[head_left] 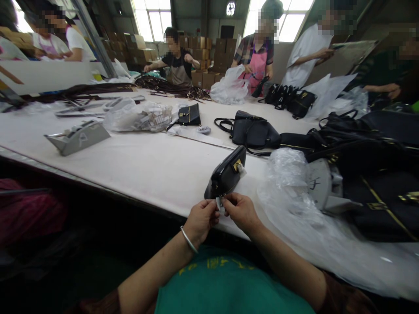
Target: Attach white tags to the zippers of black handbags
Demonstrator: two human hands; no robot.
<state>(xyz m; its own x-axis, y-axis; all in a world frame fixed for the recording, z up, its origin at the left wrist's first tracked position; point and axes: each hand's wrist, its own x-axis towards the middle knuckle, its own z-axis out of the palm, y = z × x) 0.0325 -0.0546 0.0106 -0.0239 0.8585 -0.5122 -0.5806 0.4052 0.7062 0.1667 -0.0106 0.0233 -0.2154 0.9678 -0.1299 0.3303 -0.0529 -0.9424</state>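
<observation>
Can see a long white table (147, 170) crossing the view, cut off at the left and buried toward the right. Can trace crumpled clear plastic sheeting (288, 192) from just right of the work down along the near edge, crowding the right forearm (288, 261). Cannot count the heaped black bags (366, 139) past the sheeting, dark, overlapping and cut off at the right side. Can spot, across the table, a co-worker in a pink apron (257, 72), with legs hidden. Note one grey tape dispenser (85, 137) well apart at the left, another (322, 185) wedged between sheeting and heap, and a slumped black bag with looped handles (253, 131) just beyond the work.

Find the small black handbag (225, 172) near the table's front edge, directly before the hands, tilted, with the left-hand face mostly turned out of sight. See the right hand (244, 213) and left hand (199, 220) almost touching at the handbag's near end, both closed to a narrow pinch. Note a gold clasp (237, 164), partly covered by whitish wrapping. Can make out a small pale slip (219, 203) held between both pinches, too covered and blurred to read.
</observation>
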